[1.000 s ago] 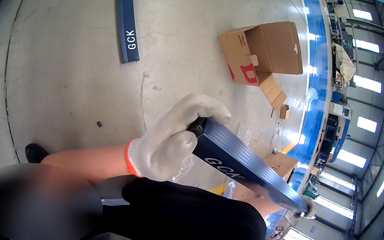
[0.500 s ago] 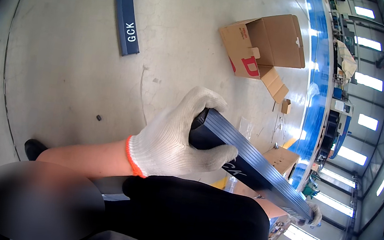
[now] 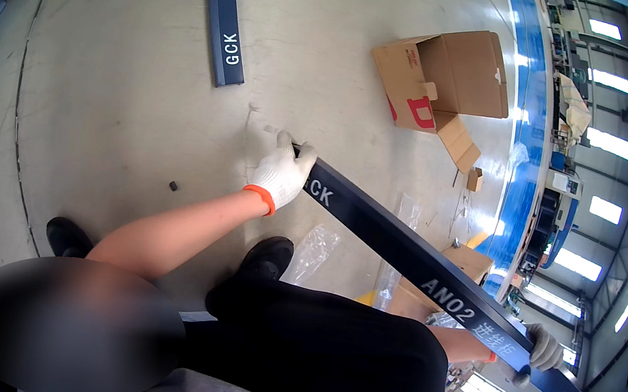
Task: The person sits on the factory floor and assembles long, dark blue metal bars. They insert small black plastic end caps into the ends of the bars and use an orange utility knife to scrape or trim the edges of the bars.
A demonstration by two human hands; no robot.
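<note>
Passable between floor bar (image 3: pixel 228 26) and carton (image 3: pixel 444 82) (held bar (image 3: pixel 395 240) blocks nearer).

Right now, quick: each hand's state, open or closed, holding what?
White-gloved left hand: closed, holding the long, dark-blue rectangular bar by one end.
Gloved right hand: closed, holding that bar near its other end.

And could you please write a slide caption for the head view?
Gloved left grip and right grip hold a dark bar near its ends, an open cardboard box on the floor.

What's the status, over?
White-gloved left hand, white-gloved right hand: gripping. Long dark-blue bar: held near opposite ends. Open brown cardboard box: on floor, apart.
</note>
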